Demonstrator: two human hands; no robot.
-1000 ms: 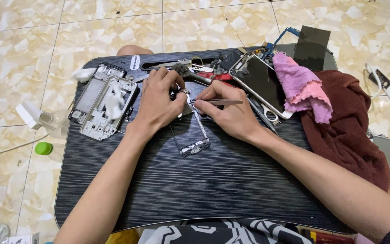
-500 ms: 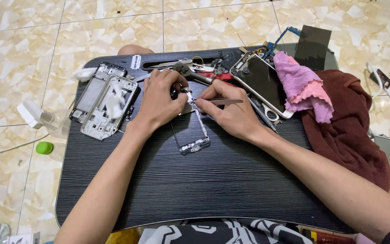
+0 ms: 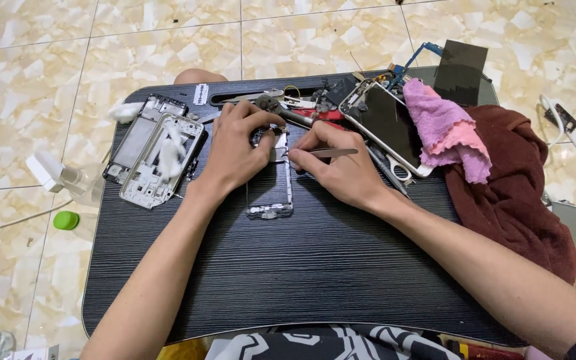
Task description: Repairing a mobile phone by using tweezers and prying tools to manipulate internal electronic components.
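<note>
A dark phone frame [image 3: 271,190] lies on the black lap table [image 3: 288,273], long side running away from me. My left hand [image 3: 238,150] presses down on its upper end, fingers curled over the top. My right hand [image 3: 338,167] grips metal tweezers [image 3: 325,153], whose tips point left at the frame's upper right edge, close to my left fingers.
Two silver phone frames [image 3: 155,157] lie at the left. A phone with a dark screen [image 3: 388,127], a pink cloth [image 3: 445,130] and a maroon cloth [image 3: 515,193] sit at the right. Small tools and parts [image 3: 301,107] crowd the back edge. A green cap [image 3: 66,220] is on the tiled floor.
Both hands stay on the dark phone frame; the tweezers shifted only slightly at its upper edge.
</note>
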